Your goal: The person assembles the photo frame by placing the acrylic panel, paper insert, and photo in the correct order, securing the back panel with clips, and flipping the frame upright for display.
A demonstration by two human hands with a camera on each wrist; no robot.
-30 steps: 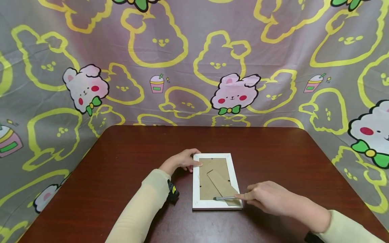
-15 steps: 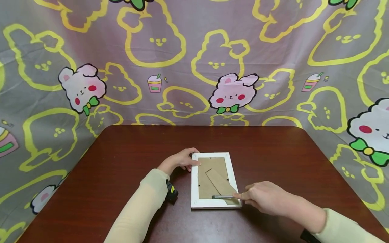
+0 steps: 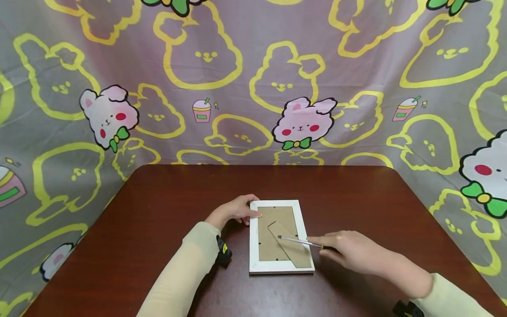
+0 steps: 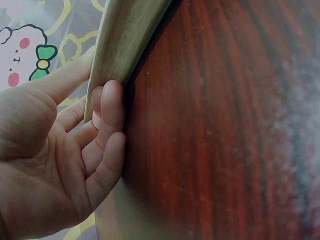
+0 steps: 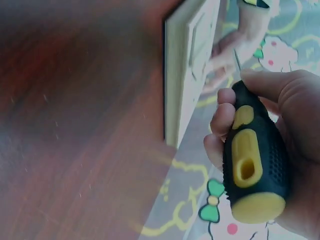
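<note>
A white picture frame point(image 3: 254, 255) lies face down on the table, its brown backing board point(image 3: 267, 242) held in by small dark tabs. A slanted stand leg point(image 3: 291, 251) crosses the board toward the lower right corner. My left hand point(image 3: 238, 208) grips the frame's upper left side, thumb on the white border and fingers against the side edge. My right hand point(image 3: 352, 253) holds a screwdriver with a black and yellow handle point(image 5: 256, 155). Its metal shaft point(image 3: 298, 241) points left over the stand leg; whether the tip touches is unclear.
The dark red-brown wooden table point(image 3: 190, 189) surrounds the frame. Behind and beside it hangs a grey cloth point(image 3: 233, 101) with yellow outlines and rabbit prints. A small black camera point(image 3: 223, 252) sits on the left wrist.
The screwdriver tip has left the frame's lower inner edge and moved up over the stand leg, uncovering a dark tab there. The left hand keeps its grip on the frame.
</note>
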